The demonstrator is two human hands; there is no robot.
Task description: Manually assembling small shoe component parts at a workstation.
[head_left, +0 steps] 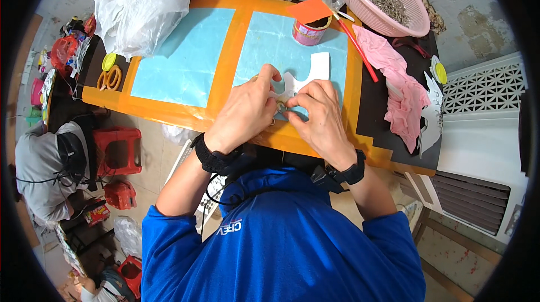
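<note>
The right hand (320, 110) is half curled, thumb and forefinger nearly closed about a small ring-like piece (281, 108); whether they truly grip it, I cannot tell. The left hand (253, 102), at its nine o'clock, bends its fingers in close, their hold hidden. The piece lies near the mat's (225, 77) front edge; it looks metallic, so probably hard, light and slick, best pinched by opposite rims. Between one and two o'clock, the white cut-out (319, 68) seems light, stiffish yet creasable; its broad far end offers a safer hold than its curved notches. Farther out sit the tub (309, 34) toward one o'clock, red stick (364, 57) at two, cloth (402, 96) at three and scissors (114, 78) at nine.
</note>
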